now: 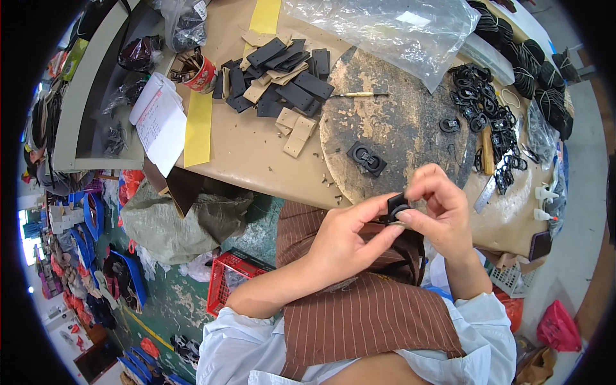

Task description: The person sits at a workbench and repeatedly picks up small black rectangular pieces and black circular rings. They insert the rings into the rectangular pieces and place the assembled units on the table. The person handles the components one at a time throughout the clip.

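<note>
Just past the table's near edge, my left hand (346, 237) pinches a small black leather patch with a round black ring fitting (397, 205). My right hand (444, 215) closes on the same piece from the other side, its thumb against the ring. Fingers cover much of the piece. A similar black patch with a ring fitting (366, 158) lies on the worn round board (398, 115), beyond my hands. One loose black ring buckle (449, 124) rests near the board's right side, and a thin tool with a pale wooden handle (359, 94) lies across its upper left.
Black and tan leather patches (282, 74) are heaped left of the board. Tangled black buckles (481, 102), a wooden-handled tool (487, 151) and white bottles (545, 192) lie right. A red cup of tools (200, 77) stands left; a red crate (224, 276) sits on the floor.
</note>
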A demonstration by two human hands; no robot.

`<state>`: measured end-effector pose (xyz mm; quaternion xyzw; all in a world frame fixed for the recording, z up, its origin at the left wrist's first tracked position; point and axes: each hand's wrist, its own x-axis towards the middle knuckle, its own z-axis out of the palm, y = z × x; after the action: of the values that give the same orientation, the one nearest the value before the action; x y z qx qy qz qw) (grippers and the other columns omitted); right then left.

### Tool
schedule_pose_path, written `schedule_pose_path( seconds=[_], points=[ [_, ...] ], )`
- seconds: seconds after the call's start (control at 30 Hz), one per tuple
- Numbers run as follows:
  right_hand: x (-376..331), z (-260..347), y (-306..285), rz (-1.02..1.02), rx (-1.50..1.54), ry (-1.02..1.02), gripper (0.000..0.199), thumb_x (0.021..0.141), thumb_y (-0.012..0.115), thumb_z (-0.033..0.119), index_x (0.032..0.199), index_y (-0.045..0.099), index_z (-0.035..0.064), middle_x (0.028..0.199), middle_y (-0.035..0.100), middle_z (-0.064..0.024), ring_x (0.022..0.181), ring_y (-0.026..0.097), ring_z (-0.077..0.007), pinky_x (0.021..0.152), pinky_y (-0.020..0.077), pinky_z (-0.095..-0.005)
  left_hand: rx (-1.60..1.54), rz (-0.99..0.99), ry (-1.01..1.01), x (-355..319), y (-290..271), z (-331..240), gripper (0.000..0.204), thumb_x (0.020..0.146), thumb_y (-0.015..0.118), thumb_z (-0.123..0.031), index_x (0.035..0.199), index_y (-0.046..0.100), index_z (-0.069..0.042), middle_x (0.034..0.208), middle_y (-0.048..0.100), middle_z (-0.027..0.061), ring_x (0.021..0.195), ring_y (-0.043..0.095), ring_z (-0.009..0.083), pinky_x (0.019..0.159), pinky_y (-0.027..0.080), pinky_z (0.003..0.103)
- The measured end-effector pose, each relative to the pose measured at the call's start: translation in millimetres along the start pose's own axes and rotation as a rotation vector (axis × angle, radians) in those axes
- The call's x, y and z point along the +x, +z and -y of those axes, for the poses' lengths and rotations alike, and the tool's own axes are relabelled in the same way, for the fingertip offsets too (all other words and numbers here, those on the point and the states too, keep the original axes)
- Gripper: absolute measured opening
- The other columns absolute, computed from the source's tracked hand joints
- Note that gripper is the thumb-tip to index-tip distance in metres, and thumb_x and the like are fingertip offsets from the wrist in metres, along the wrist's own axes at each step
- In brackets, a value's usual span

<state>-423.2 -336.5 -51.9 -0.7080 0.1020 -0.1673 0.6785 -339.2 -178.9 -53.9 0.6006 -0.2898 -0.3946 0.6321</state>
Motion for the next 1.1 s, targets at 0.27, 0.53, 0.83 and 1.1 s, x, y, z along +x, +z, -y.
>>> schedule_pose_path(
  seconds=[0.27, 0.53, 0.83, 1.1],
  points=[
    [5, -25, -9, 0.076, 0.384, 0.374, 0.021, 0.082, 0.063, 0.006, 0.1, 0.055, 0.0017, 0.083, 0.054, 0.0009, 0.075, 0.055, -0.0061, 0.069, 0.0445, -0.0194, 0.347, -0.019, -0.123, 25, -15, -4, 0.016, 0.083, 0.063, -0.009, 0.097, 0.063, 0.0, 0.081, 0.067, 0.0048, 0.078, 0.063, 0.0093, 0.068, 0.05, 0.023],
    [-7, -25, 0, -0.17, 0.34, 0.242, 0.018, 0.078, 0.066, 0.002, 0.093, 0.057, 0.0006, 0.08, 0.056, -0.0021, 0.068, 0.055, -0.0072, 0.063, 0.0474, -0.0204, -0.149, -0.277, 0.04, 22, -11, 16, 0.02, 0.074, 0.07, -0.003, 0.092, 0.063, 0.003, 0.101, 0.054, 0.009, 0.083, 0.06, 0.0132, 0.072, 0.052, 0.023],
    [0, -11, -7, 0.046, 0.379, 0.257, 0.016, 0.082, 0.064, 0.008, 0.094, 0.058, 0.0006, 0.081, 0.057, -0.0002, 0.07, 0.053, -0.0055, 0.064, 0.0436, -0.0191, -0.291, 0.034, 0.02, 23, -28, 12, 0.013, 0.084, 0.06, -0.007, 0.092, 0.06, 0.003, 0.107, 0.056, 0.0064, 0.087, 0.054, 0.0082, 0.075, 0.044, 0.022],
    [7, -25, 0, -0.035, 0.452, 0.372, 0.015, 0.086, 0.06, 0.011, 0.096, 0.056, 0.001, 0.086, 0.059, -0.0003, 0.078, 0.053, -0.0051, 0.07, 0.0427, -0.0188, -0.34, -0.197, -0.021, 21, -15, 27, 0.012, 0.085, 0.059, -0.008, 0.094, 0.06, 0.0, 0.096, 0.06, 0.0047, 0.087, 0.055, 0.0074, 0.078, 0.044, 0.022]
  ],
)
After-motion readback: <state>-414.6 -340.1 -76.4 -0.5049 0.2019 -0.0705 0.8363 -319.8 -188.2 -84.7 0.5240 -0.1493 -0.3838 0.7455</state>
